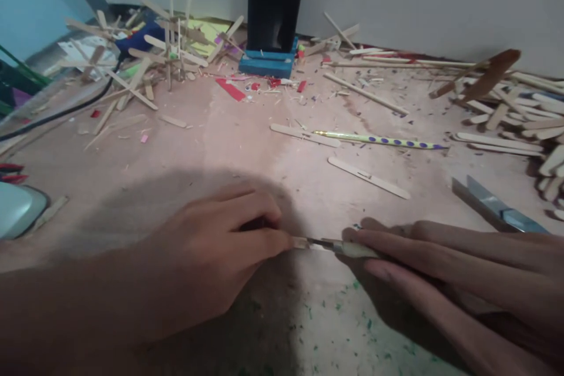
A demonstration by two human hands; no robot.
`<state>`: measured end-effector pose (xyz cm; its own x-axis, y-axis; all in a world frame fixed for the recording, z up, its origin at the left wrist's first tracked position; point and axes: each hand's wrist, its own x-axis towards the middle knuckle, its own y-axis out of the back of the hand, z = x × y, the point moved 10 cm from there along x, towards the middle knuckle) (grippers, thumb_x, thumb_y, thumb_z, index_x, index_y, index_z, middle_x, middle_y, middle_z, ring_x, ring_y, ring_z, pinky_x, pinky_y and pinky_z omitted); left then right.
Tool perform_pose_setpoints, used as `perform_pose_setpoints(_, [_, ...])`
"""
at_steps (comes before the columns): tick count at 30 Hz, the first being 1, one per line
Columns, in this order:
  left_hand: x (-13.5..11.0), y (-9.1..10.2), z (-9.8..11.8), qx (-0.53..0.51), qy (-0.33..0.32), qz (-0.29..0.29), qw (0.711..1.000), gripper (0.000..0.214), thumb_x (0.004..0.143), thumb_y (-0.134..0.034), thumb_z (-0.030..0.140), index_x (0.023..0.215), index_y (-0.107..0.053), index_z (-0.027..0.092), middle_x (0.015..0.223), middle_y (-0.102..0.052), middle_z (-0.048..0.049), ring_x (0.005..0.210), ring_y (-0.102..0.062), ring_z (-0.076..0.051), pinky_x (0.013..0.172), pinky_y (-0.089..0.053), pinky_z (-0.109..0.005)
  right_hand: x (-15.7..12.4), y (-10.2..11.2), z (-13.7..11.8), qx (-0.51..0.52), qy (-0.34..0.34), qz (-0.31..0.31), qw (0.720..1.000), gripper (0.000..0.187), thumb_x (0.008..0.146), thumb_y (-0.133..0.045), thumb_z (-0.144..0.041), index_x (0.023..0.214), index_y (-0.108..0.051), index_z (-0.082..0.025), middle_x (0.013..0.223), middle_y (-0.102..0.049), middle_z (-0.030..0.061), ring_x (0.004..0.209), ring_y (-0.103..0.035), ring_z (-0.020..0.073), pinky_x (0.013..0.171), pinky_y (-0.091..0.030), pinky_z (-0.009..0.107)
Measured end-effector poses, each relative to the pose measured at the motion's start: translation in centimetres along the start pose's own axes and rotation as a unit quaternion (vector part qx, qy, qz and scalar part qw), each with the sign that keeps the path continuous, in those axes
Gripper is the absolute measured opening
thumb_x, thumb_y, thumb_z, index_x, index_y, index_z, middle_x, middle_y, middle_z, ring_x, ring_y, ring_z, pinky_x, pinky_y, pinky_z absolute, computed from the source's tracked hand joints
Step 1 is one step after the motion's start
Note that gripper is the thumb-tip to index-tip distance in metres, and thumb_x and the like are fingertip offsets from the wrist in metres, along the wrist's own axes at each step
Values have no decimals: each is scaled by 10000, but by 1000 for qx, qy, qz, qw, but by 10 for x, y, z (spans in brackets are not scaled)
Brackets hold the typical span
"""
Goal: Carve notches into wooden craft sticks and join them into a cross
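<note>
My left hand (pixel 211 247) lies low on the pinkish work surface (pixel 211 147), fingers curled and pinched on the end of a small wooden stick piece (pixel 299 242). My right hand (pixel 445 270) reaches in from the right, fingers stretched along a slim craft knife (pixel 339 245) that it grips. The knife's tip meets the stick piece right beside my left fingertips. Most of the stick is hidden under my left hand.
Loose popsicle sticks (pixel 369 177) and a dotted pencil (pixel 383 140) lie beyond the hands. A glued stick structure (pixel 163 53) stands at the back left, a dark upright device on a blue base (pixel 273 12) at the back. A metal blade tool (pixel 493 205) lies right.
</note>
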<state>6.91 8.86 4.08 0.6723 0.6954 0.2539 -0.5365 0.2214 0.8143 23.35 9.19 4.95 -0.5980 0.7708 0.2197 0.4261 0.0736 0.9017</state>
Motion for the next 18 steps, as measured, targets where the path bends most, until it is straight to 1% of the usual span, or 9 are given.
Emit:
perform_pose_setpoints(2, [0, 2, -2, -1, 7, 8, 1000, 241, 1043, -534, 80, 1026, -749, 187, 973, -686, -6, 919, -620, -137, 840, -502, -256, -3, 1, -1, -10, 18, 8, 1000, 263, 1051, -556, -294, 1281, -644, -386, 1099, -818, -48, 824, -781, 172, 716, -625, 241])
perform_pose_setpoints(4, [1, 2, -4, 1, 12, 8, 1000, 236, 1032, -544, 71, 1009, -748, 186, 976, -684, -7, 922, -613, -141, 843, -495, -259, -5, -1, -3, -30, 41, -1, 999, 309, 1037, -569, -272, 1322, -646, -361, 1125, -818, -22, 841, -787, 183, 758, -632, 242])
perform_pose_setpoints(8, [2, 0, -5, 0, 7, 6, 1000, 231, 1018, -554, 51, 982, -745, 176, 983, -679, -4, 937, -603, -140, 852, -486, -250, -7, -3, -6, -54, 57, -13, 997, 350, 1019, -579, -201, 1338, -641, -331, 1153, -811, -2, 875, -790, 175, 778, -619, 219])
perform_pose_setpoints(10, [1, 1, -5, 0, 4, 12, 1000, 226, 1021, -560, 42, 988, -741, 174, 983, -674, 3, 939, -600, -129, 865, -479, -236, -7, -3, -6, -41, 42, -7, 998, 344, 1028, -565, -218, 1331, -651, -357, 1155, -810, -18, 878, -791, 178, 734, -617, 230])
perform_pose_setpoints(14, [-1, 0, -4, -2, 2, 12, 1000, 227, 1039, -546, 52, 981, -726, 177, 972, -654, 15, 918, -586, -119, 846, -467, -227, -7, -7, 0, 8, -13, 3, 1000, 321, 1078, -473, -327, 1321, -645, -447, 1146, -811, -66, 863, -792, 180, 638, -614, 256])
perform_pose_setpoints(16, [-2, -1, -4, 1, 4, 9, 1000, 223, 1031, -551, 47, 989, -725, 180, 969, -640, 18, 913, -575, -119, 838, -460, -229, -6, -8, -1, 8, -8, -1, 1000, 309, 1089, -455, -347, 1304, -646, -462, 1135, -813, -85, 865, -793, 168, 670, -631, 244])
perform_pose_setpoints(18, [-2, -2, -6, 5, 11, 3, 1000, 229, 1015, -558, 31, 979, -725, 183, 959, -623, 21, 900, -565, -119, 829, -452, -232, -3, -8, -3, -3, 10, -9, 1000, 294, 1080, -476, -328, 1274, -657, -452, 1101, -820, -89, 842, -795, 165, 716, -648, 234])
